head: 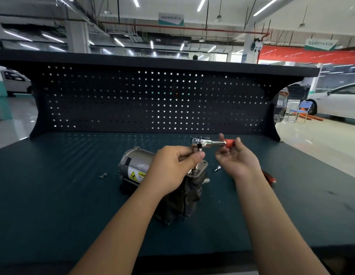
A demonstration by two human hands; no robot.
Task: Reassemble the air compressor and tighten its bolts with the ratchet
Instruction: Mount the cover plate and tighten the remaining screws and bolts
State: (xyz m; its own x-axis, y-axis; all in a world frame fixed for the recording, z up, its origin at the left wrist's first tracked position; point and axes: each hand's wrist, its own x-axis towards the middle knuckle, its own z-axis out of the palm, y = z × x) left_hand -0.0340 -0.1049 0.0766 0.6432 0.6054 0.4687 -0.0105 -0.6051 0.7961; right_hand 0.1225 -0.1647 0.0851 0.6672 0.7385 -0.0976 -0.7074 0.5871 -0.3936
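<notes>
The air compressor (137, 167), a silver motor drum with a yellow warning label on a black body, lies in the middle of the bench. The chrome ratchet (204, 143) with its orange handle stands over the metal head plate (202, 165) on a thin extension. My left hand (172, 165) pinches the socket stem just under the ratchet head. My right hand (235, 157) holds the orange handle loosely with its fingertips, palm up. A loose bolt (217, 168) lies right of the compressor, and two small fasteners (102, 176) lie to its left.
The dark green bench top (53, 205) ends at a black pegboard back panel (148, 100). A red-handled tool (268, 178) lies behind my right wrist. Cars and a blue chair stand on the workshop floor at the right.
</notes>
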